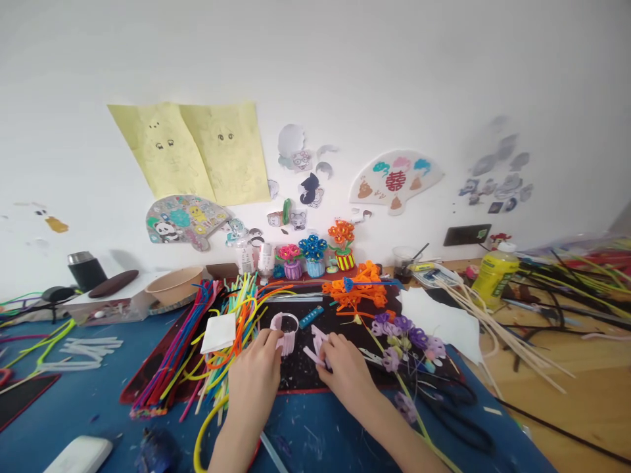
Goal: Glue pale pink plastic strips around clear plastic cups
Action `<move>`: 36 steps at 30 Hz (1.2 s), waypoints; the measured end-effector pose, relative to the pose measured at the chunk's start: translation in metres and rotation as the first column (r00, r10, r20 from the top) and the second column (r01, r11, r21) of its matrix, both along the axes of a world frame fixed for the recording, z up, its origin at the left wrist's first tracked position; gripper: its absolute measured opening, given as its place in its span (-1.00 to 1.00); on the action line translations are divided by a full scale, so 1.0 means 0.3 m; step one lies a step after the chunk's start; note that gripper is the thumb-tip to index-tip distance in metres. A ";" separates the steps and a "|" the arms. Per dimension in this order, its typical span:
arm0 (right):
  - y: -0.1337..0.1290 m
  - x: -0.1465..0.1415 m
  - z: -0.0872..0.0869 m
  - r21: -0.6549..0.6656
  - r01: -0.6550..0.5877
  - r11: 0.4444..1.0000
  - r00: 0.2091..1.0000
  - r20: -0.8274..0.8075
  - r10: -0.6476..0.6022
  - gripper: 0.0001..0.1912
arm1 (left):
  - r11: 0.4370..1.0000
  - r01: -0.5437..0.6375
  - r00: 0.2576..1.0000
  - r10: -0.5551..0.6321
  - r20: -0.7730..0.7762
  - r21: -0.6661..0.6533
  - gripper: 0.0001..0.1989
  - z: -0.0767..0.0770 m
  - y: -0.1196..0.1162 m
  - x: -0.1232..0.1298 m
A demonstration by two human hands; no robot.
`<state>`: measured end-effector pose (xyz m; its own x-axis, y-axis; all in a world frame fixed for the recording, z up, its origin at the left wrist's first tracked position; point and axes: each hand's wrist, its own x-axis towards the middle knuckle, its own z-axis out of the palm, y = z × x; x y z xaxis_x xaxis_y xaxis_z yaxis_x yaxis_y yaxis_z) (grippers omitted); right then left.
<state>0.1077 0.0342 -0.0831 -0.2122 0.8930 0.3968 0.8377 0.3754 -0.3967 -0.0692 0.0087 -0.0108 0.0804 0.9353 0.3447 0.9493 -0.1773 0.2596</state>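
Observation:
My left hand [257, 368] pinches a pale pink ring [288, 340] that looks wound from fuzzy pipe cleaner, upright above the dark mat. Between the fingertips of my right hand [346, 368] are short pale pink pipe-cleaner pieces [317, 343], partly covered by the fingers. The two hands are apart. Just beyond them lies a small teal block [311, 317] with lettering. A bundle of colourful pipe cleaners [241, 309] with a white square [218, 333] on top is beside my left hand. Purple pipe-cleaner flowers [418, 337] lie right of my right hand.
Small potted pipe-cleaner flowers [314, 256] stand by the wall, behind an orange pipe-cleaner pile [362, 288]. A tan bowl [175, 287] and black thermos [87, 270] are at left. A yellow bottle [494, 276] stands right, near beige pipe cleaners [486, 322]. Black scissors-like handles [456, 417] lie nearer.

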 end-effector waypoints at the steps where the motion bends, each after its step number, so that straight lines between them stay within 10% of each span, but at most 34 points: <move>1: 0.002 0.001 -0.004 0.012 0.000 1.000 1.000 -0.014 0.000 -0.83 | 1.000 -0.008 1.000 0.009 0.021 -0.016 -0.74 -0.004 -0.011 0.008; 8: -0.001 0.024 0.030 0.143 -0.051 0.988 0.967 -0.239 0.085 -0.85 | 0.982 0.023 0.948 0.038 0.317 -0.186 -0.69 -0.074 -0.038 0.085; 18: -0.062 0.010 0.116 0.237 -0.315 0.919 0.790 -0.472 0.392 -0.84 | 0.951 0.210 0.633 0.045 0.773 -0.227 -0.44 -0.085 -0.047 0.119; 26: -0.054 0.032 0.143 0.125 -0.429 0.895 0.624 -0.675 0.394 -0.78 | 0.770 0.538 0.482 0.053 0.875 -0.343 -0.41 -0.034 -0.099 0.075; 36: -0.064 0.038 0.146 0.113 -0.396 0.911 0.568 -0.750 0.340 -0.81 | 0.926 0.317 0.520 0.014 0.854 -0.207 -0.56 -0.009 -0.151 0.048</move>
<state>0.1193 0.0148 -0.0393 -0.1878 0.8341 0.5186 0.0406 0.5341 -0.8444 -0.0546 -0.0365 -0.0137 0.0644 0.9972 0.0392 0.2310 -0.0531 0.9715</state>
